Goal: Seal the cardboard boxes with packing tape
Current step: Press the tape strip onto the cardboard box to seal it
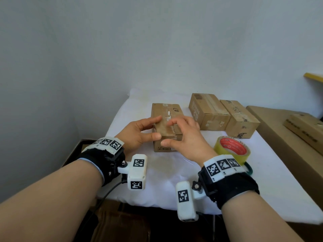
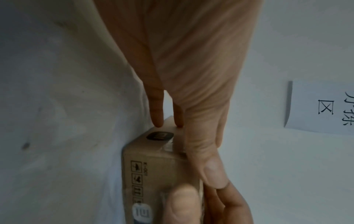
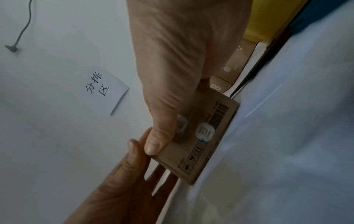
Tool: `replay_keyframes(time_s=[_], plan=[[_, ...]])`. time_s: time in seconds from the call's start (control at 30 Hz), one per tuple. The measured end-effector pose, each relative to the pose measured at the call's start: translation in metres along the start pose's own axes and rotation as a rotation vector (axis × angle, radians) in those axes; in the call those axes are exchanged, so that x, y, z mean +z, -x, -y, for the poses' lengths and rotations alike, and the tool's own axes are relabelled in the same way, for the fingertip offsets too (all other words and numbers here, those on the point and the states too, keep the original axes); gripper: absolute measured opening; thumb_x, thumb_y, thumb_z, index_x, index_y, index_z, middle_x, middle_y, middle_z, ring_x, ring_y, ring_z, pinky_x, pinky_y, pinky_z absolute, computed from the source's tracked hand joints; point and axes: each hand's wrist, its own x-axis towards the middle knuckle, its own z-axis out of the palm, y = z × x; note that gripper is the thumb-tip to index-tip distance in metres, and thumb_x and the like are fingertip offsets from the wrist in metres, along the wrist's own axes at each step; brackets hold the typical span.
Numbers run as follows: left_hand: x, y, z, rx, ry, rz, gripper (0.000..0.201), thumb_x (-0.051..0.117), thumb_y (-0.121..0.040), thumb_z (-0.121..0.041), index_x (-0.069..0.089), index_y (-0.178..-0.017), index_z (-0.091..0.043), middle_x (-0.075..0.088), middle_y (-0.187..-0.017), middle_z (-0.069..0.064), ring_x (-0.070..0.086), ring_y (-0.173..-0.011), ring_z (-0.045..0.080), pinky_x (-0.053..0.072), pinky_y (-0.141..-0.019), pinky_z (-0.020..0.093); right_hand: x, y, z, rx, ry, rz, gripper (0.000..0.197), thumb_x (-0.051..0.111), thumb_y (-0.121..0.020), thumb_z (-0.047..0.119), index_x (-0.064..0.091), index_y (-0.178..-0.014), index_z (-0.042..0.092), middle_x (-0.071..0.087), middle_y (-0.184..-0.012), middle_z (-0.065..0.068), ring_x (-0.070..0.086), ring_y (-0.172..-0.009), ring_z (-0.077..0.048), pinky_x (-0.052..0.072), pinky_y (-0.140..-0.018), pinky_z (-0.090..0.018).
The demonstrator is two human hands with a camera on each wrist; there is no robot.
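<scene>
A small cardboard box (image 1: pixel 167 112) stands on the white cloth (image 1: pixel 157 172) at the middle of the table. My left hand (image 1: pixel 155 127) wraps its near left corner, fingers along the left side (image 2: pixel 159 121) and thumb along the front top edge. From the right, my right hand (image 1: pixel 174 132) grips it, fingers curled over the top and thumb pressed on the front face (image 3: pixel 153 145). Clear tape strips show on the box top. A roll of clear packing tape (image 1: pixel 232 148) with a red core lies to the right of my right hand, untouched.
Two more cardboard boxes (image 1: pixel 208 110) (image 1: pixel 240 118) stand side by side at the back right. A green scissors handle (image 1: pixel 248 169) pokes out behind my right wrist. Large flat cardboard (image 1: pixel 288 140) lies to the right. A paper note (image 3: pixel 103 89) hangs on the wall.
</scene>
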Motion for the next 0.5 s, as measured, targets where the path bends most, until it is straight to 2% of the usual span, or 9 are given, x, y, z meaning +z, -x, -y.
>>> replay_keyframes(time_s=[0.03,0.1,0.2,0.33,0.5], plan=[[0.000,0.000,-0.001,0.006,-0.002,-0.003,0.060,0.079,-0.078,-0.009,0.063,-0.133,-0.027,0.066,-0.127,-0.013,0.060,-0.113,-0.008,0.048,-0.083,0.006,0.002,0.000,0.001,-0.003,0.020,-0.023,0.055,0.083,-0.076,0.049,0.055,-0.123,0.041,0.034,-0.134,0.015,0.026,-0.129,-0.011,0.031,-0.112,-0.034],[-0.002,-0.002,0.000,0.018,-0.004,0.000,0.058,0.080,-0.076,-0.010,0.065,-0.130,-0.025,0.063,-0.131,-0.017,0.055,-0.119,-0.009,0.042,-0.092,0.008,0.007,0.000,0.002,-0.005,0.031,-0.043,0.052,0.083,-0.078,0.046,0.056,-0.121,0.042,0.033,-0.130,0.016,0.026,-0.125,-0.010,0.031,-0.114,-0.038],[-0.005,-0.004,0.004,0.032,0.002,0.015,0.053,0.078,-0.078,-0.007,0.067,-0.128,-0.022,0.061,-0.134,-0.021,0.052,-0.124,-0.010,0.039,-0.100,0.011,0.007,0.000,0.000,-0.020,0.027,-0.048,0.049,0.083,-0.080,0.040,0.056,-0.121,0.042,0.031,-0.126,0.018,0.025,-0.121,-0.008,0.031,-0.114,-0.037],[-0.007,-0.007,0.007,0.054,0.029,0.056,0.052,0.076,-0.076,-0.011,0.067,-0.126,-0.023,0.060,-0.134,-0.023,0.051,-0.122,-0.014,0.043,-0.089,0.003,0.004,0.001,-0.003,-0.028,0.017,-0.014,0.048,0.082,-0.082,0.033,0.054,-0.118,0.046,0.031,-0.126,0.020,0.025,-0.122,-0.006,0.029,-0.114,-0.035],[-0.012,-0.011,0.010,0.057,0.003,0.103,0.050,0.075,-0.075,-0.019,0.067,-0.123,-0.031,0.057,-0.136,-0.027,0.045,-0.129,-0.013,0.039,-0.096,0.005,0.000,0.001,-0.003,-0.027,-0.004,0.025,0.050,0.080,-0.084,0.025,0.050,-0.114,0.051,0.033,-0.128,0.019,0.025,-0.122,-0.004,0.025,-0.109,-0.026]])
